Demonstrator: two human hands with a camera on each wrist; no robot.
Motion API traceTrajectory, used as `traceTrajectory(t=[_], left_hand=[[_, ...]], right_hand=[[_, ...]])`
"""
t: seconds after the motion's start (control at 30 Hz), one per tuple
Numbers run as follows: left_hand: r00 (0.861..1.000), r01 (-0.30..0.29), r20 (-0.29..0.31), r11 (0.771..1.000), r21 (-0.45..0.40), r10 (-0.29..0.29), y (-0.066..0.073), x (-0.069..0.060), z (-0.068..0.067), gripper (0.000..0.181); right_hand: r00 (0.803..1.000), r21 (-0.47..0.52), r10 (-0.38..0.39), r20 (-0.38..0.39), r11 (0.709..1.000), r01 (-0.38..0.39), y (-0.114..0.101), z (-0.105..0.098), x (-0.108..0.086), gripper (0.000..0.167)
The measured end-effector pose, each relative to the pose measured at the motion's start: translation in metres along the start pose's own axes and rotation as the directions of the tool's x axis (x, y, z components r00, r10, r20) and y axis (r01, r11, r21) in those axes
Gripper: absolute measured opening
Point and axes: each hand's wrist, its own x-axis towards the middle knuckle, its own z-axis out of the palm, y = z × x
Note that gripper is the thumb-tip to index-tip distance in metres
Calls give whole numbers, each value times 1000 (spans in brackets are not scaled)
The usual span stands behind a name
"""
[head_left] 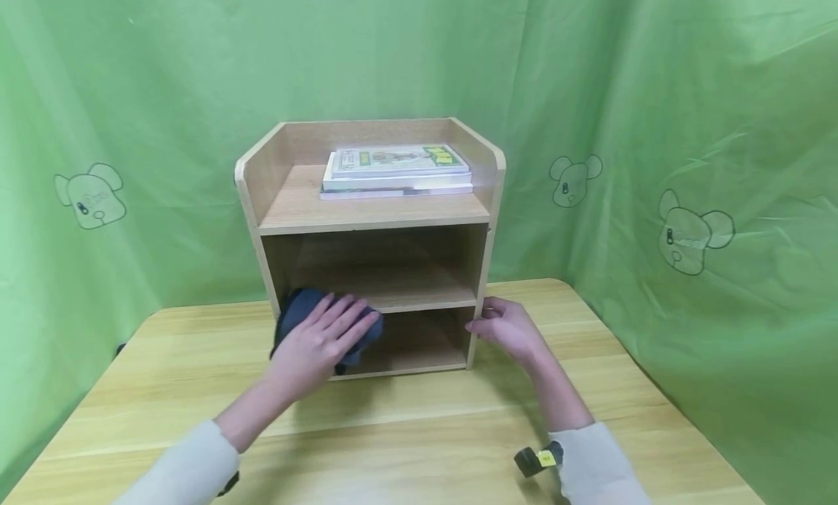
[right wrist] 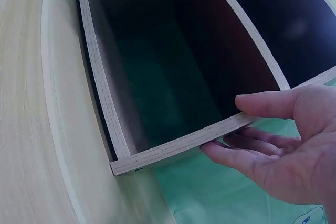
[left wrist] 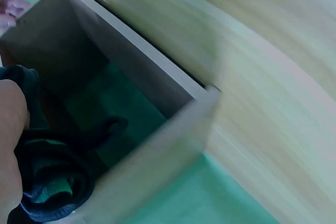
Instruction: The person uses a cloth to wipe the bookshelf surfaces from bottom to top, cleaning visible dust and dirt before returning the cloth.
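My left hand [head_left: 314, 341]: gripping a dark blue cloth [head_left: 296, 317], fingers spread over its near face, thumb hidden

Cloth: bunched, at the left near side of the shelf, in front of the left wall and the left end of the middle board; I cannot tell how much of it touches the wood

My right hand [head_left: 513, 327]: partly closed on the shelf's right wall [head_left: 484, 265], low down; thumb at the near edge, fingers along the outer face

Wooden shelf [head_left: 373, 222], one: upright; top level with raised sides and back, two compartments below, open toward me

Books [head_left: 396, 183], small stack: lying flat on the top level, toward the right

Table [head_left: 393, 432], one: pale wood grain, under the shelf

Curtain [head_left: 419, 61]: green, behind and to both sides, printed with animal heads

My sleeves [head_left: 599, 461]: pale, a pair
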Motion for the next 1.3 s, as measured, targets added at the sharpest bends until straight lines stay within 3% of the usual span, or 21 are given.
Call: traceTrajectory(t=[0.13, 0.27, 0.4, 0.57, 0.73, 0.83, 0.9, 1.1, 1.2, 1.3], left_hand=[[999, 43, 22, 999, -8, -43, -9, -21, -9, 71], [994, 96, 62, 995, -5, -95, -9, -32, -16, 73], [988, 142, 63, 990, -22, -141, 0, -32, -25, 78], [985, 145, 103, 987, -69, -138, 19, -38, -26, 68], [951, 213, 250, 972, -100, -183, 32, -61, -11, 51], [936, 218, 297, 974, -65, -189, 32, -75, -1, 46], [940, 204, 286, 978, -40, -184, 30, -82, 6, 45], [977, 89, 191, 996, 29, -93, 26, -88, 21, 30], [981, 29, 188, 997, 77, -43, 30, -88, 21, 41], [983, 17, 183, 996, 90, -33, 36, -89, 18, 44]], right_hand=[[1000, -1, 6, 0, 1000, -6, 1, 0, 0, 66], [1000, -9, 6, 2, 1000, -6, 1, 0, 0, 67], [1000, -11, 12, 3, 1000, -12, 2, 0, 0, 70], [1000, -24, 13, -1, 1000, -13, 1, -2, -1, 72], [1000, -21, 5, 8, 1000, -5, -1, -2, -1, 72], [1000, -24, 2, 12, 1000, -2, -1, -1, -1, 71], [1000, -18, 0, 15, 1000, 1, -1, -1, -1, 71], [1000, -25, 1, 12, 1000, -1, 0, -2, 0, 70], [1000, -25, 3, 12, 1000, -2, 1, -1, -1, 70], [1000, -14, 6, 19, 1000, -6, 0, 0, -1, 71]])
